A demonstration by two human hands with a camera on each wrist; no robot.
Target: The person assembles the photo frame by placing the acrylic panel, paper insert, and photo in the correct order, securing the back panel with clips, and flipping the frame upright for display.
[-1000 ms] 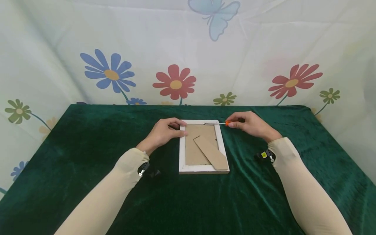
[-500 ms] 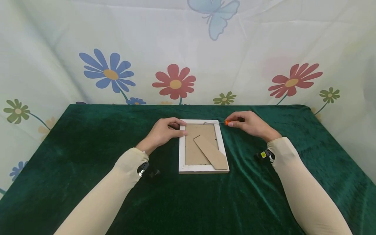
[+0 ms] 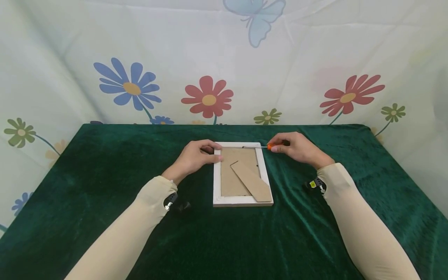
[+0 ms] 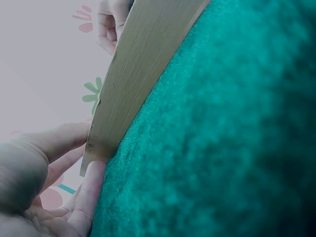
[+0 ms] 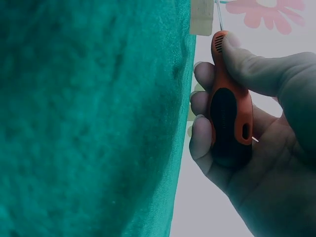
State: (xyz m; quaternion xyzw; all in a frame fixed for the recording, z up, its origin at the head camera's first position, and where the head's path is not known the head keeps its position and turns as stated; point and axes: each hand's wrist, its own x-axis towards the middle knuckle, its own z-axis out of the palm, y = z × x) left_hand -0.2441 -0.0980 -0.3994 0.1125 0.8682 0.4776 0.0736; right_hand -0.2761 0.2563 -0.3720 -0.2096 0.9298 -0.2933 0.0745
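On green velvet cloth (image 3: 224,241), roomy both sides, the left hand (image 3: 194,156) grips a white rectangular picture frame (image 3: 229,177) edgewise; the right hand (image 3: 298,147) clasps an orange-and-black-handled metal tool (image 5: 229,101).

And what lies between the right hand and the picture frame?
The thin metal shaft of the orange-and-black-handled tool; the head view shows it running from the right hand to the picture frame's far bar.

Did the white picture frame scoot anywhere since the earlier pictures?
No. In the head view, the picture frame lies in the same place below the middle red flower, with no visible shift either way.
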